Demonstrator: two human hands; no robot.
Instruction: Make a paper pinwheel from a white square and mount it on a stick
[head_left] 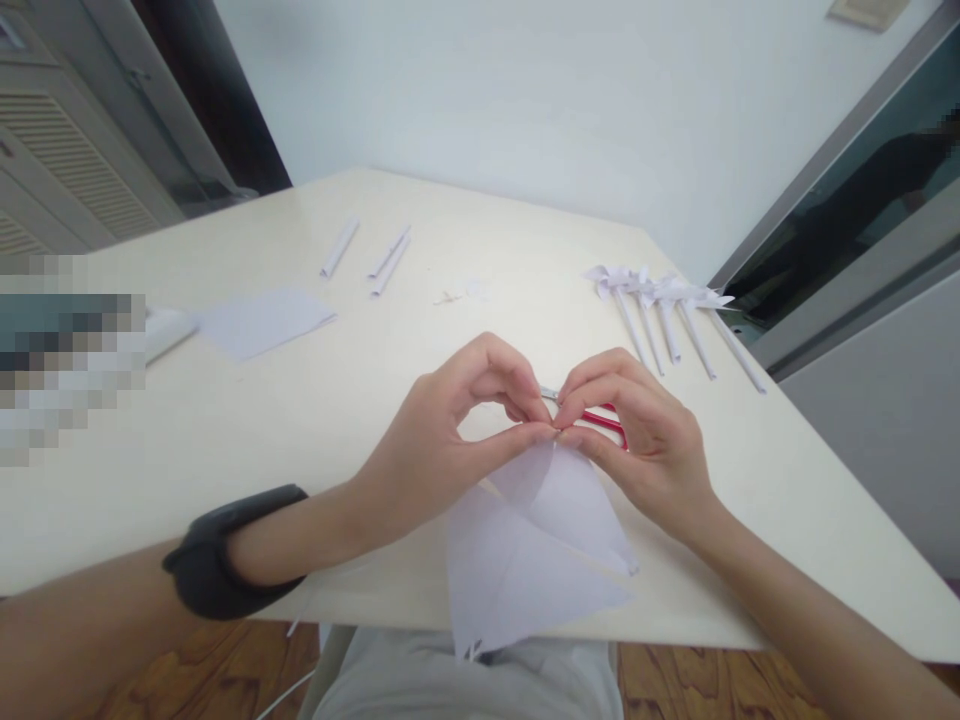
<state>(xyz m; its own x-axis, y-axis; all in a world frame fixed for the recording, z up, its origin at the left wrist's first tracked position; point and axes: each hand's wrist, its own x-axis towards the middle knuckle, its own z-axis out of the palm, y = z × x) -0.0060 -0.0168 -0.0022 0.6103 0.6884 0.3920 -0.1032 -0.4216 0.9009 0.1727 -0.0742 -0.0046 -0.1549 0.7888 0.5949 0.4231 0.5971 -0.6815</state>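
Observation:
A white sheet of paper, cut with a slit, spreads below my hands at the front edge of the table. Its upper end reaches up to my fingertips. My left hand, with a black band on the wrist, pinches at that end between thumb and fingers. From the other side, my right hand pinches at the same spot, its fingertips touching the left ones. A tiny bit at the fingertips is too small to make out. Red-handled scissors lie behind the right hand, partly covered by its fingers.
Several paper pinwheels on sticks lie in a row at the right. Rolled paper tubes rest toward the back left, near more flat paper. Small scraps lie mid-table. A wall stands behind the white table.

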